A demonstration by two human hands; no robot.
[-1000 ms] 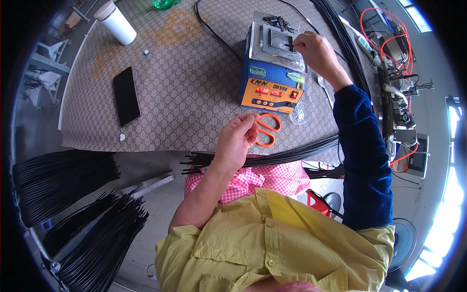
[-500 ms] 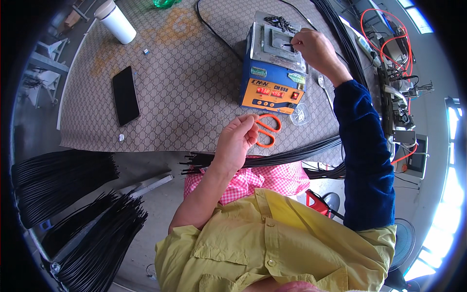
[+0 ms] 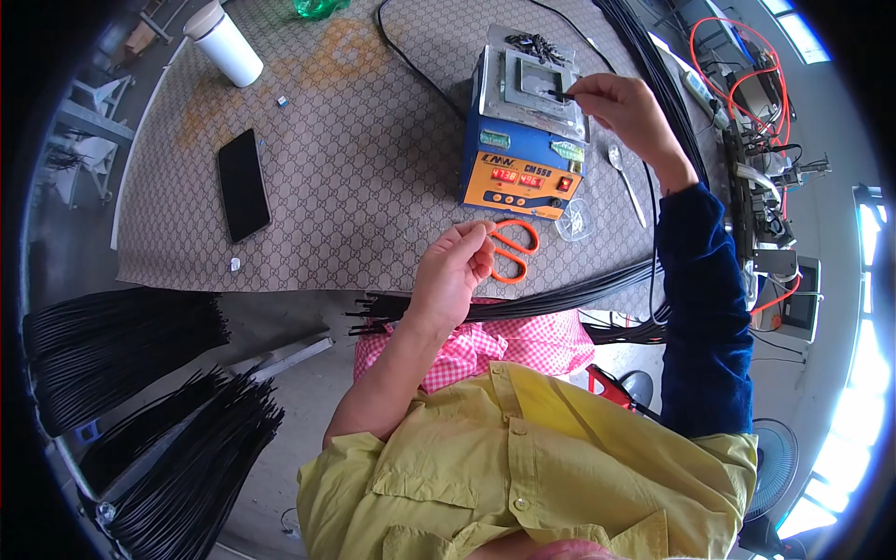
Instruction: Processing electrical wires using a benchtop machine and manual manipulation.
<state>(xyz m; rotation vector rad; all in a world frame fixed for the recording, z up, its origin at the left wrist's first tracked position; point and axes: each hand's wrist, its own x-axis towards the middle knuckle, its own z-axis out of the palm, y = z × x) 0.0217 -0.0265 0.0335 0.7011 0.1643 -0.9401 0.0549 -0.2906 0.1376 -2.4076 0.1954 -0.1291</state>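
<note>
My right hand [image 3: 630, 121] pinches a thin black cable [image 3: 559, 95] and holds its end at the right side of the square metal opening of a blue solder pot [image 3: 476, 154] with an orange front panel and red digits. The cable's length hangs down past the wrist toward the table edge. Closer to me, my left hand [image 3: 450, 273] is closed in a pinch beside orange-handled scissors [image 3: 529, 239]; whatever sits between its fingertips is too small to make out. On the pot's back rim lies a pile of short black pieces [image 3: 539, 49].
Right of the pot are a small clear dish [image 3: 576, 221] and a spoon [image 3: 630, 187]. A black cable bundle [image 3: 579, 297] runs along the front edge. A phone [image 3: 243, 187] and white tumbler [image 3: 224, 45] stand left. Cable bunches [image 3: 121, 345] hang at lower left.
My right hand has shifted right and a little toward me, drawing the cable end from the middle of the pot to its right side. My left hand has stayed in place.
</note>
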